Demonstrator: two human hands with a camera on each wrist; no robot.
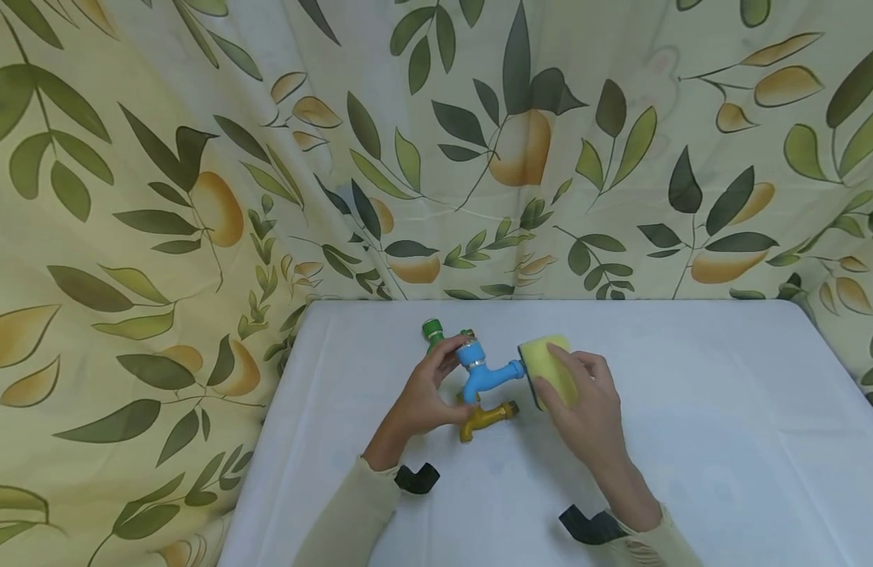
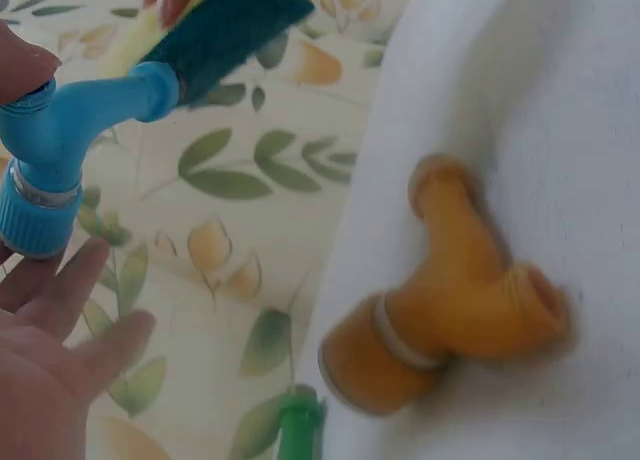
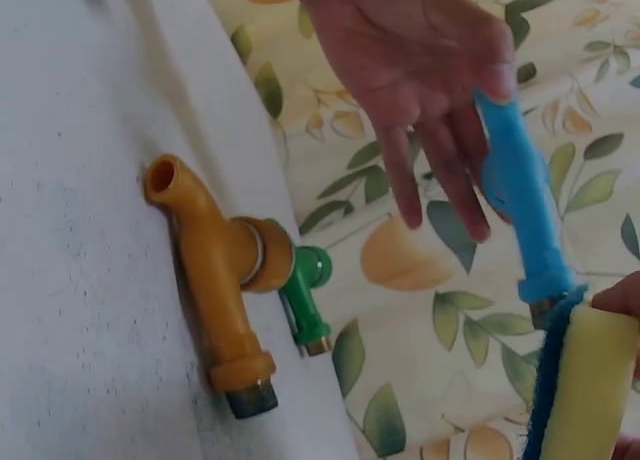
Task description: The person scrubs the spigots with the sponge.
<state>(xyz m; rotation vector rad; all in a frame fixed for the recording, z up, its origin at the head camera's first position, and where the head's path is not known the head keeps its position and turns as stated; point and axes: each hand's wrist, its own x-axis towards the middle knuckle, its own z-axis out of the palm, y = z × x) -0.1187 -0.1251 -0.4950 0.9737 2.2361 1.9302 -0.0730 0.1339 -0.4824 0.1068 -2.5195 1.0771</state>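
Observation:
A blue plastic tap [image 1: 484, 376] is held up over the white table by my left hand [image 1: 424, 400], thumb at its spout and fingers at its ribbed handle. My right hand [image 1: 585, 405] grips a yellow sponge [image 1: 553, 370] with a dark green scouring side [image 2: 235, 40]. That scouring side meets the threaded inlet end of the blue tap, as the right wrist view shows. Below the blue tap an orange-brown tap [image 1: 488, 419] lies on the table. Behind the left hand is a green tap [image 1: 432, 329], partly hidden by the fingers.
The white tabletop [image 1: 727, 441] stretches out to both sides of the hands. Along its back and left hangs a curtain [image 1: 585, 213] printed with leaves and fruit. A black strap piece [image 1: 418, 478] sits at the left wrist, another black piece [image 1: 591, 526] at the right.

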